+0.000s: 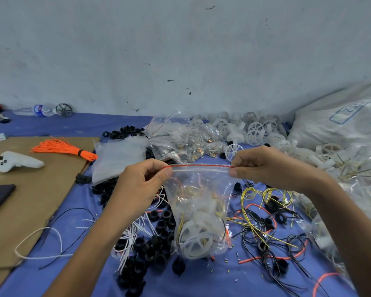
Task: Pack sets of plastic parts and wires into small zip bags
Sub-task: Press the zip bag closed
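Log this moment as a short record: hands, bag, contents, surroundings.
left hand: pinches top left corner of the zip bag
right hand: pinches its top right corner
zip bag: upright, red strip stretched between the hands
contents: white wheel, thin wires
nearby: black rings, yellow wires, orange wire bundle, empty bags

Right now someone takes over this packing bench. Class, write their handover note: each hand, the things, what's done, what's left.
The left grip pinches the left end of the zip strip; the right grip pinches its right end, holding the zip bag upright over the blue cloth.
Done: white wheel and wires are inside.
Left: run the strip shut if unsealed, set it aside, take another from the empty bags.
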`<state>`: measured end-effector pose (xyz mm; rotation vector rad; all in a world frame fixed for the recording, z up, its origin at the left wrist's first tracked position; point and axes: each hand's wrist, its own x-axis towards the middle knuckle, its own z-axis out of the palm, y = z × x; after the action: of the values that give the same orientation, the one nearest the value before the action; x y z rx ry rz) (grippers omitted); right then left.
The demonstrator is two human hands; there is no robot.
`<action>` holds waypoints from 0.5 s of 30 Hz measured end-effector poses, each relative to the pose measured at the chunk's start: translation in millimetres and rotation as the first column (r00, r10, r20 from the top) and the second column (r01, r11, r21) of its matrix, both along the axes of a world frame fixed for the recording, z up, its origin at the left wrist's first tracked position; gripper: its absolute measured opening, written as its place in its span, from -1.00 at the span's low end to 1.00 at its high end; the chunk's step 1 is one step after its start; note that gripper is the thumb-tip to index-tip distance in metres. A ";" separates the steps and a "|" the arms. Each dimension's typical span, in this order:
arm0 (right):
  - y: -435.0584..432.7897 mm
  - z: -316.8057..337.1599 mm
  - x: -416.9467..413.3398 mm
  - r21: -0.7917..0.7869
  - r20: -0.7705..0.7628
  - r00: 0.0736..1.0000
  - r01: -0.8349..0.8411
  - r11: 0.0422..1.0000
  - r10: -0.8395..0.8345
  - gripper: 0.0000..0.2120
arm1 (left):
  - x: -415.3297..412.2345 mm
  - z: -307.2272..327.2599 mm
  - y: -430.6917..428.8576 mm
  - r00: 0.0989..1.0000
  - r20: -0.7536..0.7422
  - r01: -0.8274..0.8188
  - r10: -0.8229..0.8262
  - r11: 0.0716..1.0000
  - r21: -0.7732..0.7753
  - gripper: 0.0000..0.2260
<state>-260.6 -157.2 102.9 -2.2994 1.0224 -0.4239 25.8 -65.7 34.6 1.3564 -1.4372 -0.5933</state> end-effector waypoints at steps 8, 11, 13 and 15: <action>2.7 -1.8 -7.3 0.005 0.018 1.000 0.018 1.000 -0.018 -0.90 | 2.9 -3.7 5.5 0.995 0.090 -0.044 0.049 0.997 -0.056 -0.91; 6.2 2.6 -7.2 -0.056 0.054 0.998 0.026 0.998 -0.023 -0.88 | 2.0 -1.6 6.6 0.989 0.130 -0.061 0.069 0.996 -0.064 -0.89; 9.9 9.8 -6.0 -0.159 -0.016 0.999 0.035 0.987 -0.038 -0.91 | -0.8 -0.2 8.0 0.991 0.122 -0.047 0.056 0.996 -0.073 -0.87; 17.3 18.0 3.6 -0.293 -0.107 0.994 0.000 0.956 -0.033 -0.94 | -8.7 1.6 9.8 0.992 0.121 -0.024 0.036 0.995 -0.098 -0.87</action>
<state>-257.0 -140.0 120.9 -2.6043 1.0952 -0.4864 17.1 -55.9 36.2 1.3550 -1.5214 -0.4219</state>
